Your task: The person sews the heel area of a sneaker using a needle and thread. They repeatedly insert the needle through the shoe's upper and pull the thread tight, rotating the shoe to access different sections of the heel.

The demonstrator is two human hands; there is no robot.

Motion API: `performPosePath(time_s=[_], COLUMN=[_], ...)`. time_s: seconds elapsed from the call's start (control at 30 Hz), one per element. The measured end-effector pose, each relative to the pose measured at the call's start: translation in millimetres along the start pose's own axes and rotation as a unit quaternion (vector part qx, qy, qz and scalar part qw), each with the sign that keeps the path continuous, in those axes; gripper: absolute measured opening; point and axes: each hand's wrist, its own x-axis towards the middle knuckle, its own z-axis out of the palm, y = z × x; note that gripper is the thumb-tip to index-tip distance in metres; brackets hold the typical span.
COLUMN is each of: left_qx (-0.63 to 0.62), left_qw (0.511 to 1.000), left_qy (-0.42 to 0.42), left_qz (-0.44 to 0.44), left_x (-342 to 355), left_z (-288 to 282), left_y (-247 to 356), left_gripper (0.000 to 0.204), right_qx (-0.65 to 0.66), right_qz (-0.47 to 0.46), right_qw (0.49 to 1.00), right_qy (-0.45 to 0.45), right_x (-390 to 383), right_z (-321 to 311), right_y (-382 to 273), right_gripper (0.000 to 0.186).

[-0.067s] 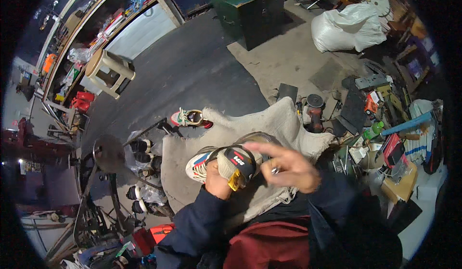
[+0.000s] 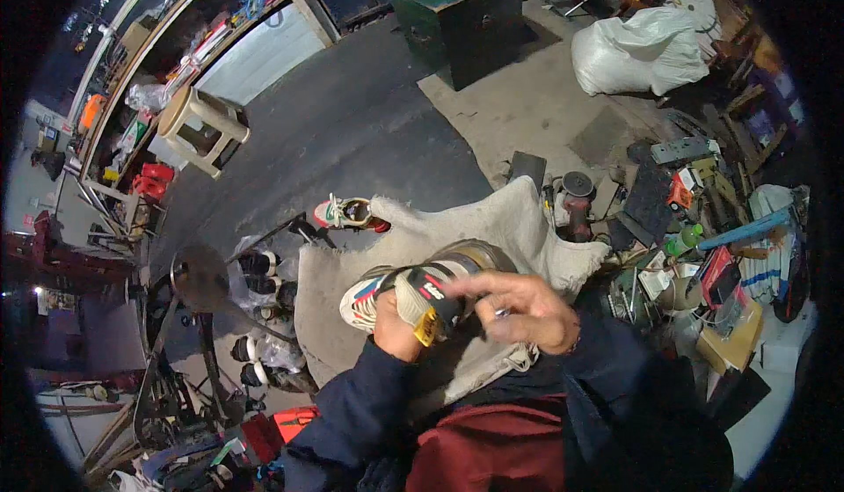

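Observation:
My left hand (image 2: 396,334) is closed on a cream fabric piece (image 2: 410,300) with a black patch and a yellow tag, over a cream sneaker (image 2: 359,304) with coloured stripes. My right hand (image 2: 527,314) reaches across from the right, index finger extended to the black patch and the other fingers curled. A small shiny bit shows at those curled fingers; I cannot tell whether they grip it. The sneaker rests on a beige cloth (image 2: 457,215) over my lap. A second sneaker (image 2: 353,213), with red and green, sits at the cloth's far edge.
Shoes in plastic (image 2: 255,281) and a black metal stand (image 2: 200,276) lie left. Tools, including an angle grinder (image 2: 578,197), and assorted clutter crowd the right. Ahead stand a stool (image 2: 198,136), a green metal box (image 2: 448,26), a white sack (image 2: 629,57) and cluttered shelves (image 2: 149,52).
My right hand has shifted slightly down, with its index finger lower on the black patch. My left hand holds almost the same position.

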Motion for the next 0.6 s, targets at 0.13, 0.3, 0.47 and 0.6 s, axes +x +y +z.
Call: performPosePath(time_s=[0.13,0.3,0.47,0.6], left_qx=[0.09,-0.043,0.082,0.331], left_qw=[0.996,0.999,0.996,0.936], left_qy=[0.019,0.0,-0.027,-0.076], left_qz=[-0.017,-0.004,0.031,0.093], left_x=[4,8,-3,-28], left_z=[1,11,12,-5], left_y=[-11,-7,22,48], left_gripper=[0.014,0.017,0.022,0.025], right_qx=[0.188,-0.209,-0.423,-0.387], right_qz=[-0.172,-0.132,-0.116,-0.101], right_qw=[0.965,0.939,0.884,0.899], right_qy=[0.061,0.239,0.165,0.175], right_x=[-46,-38,15,21], right_z=[-30,-36,-20,-9], right_y=[-8,23,34,36], right_gripper=[0.018,0.037,0.052,0.05])
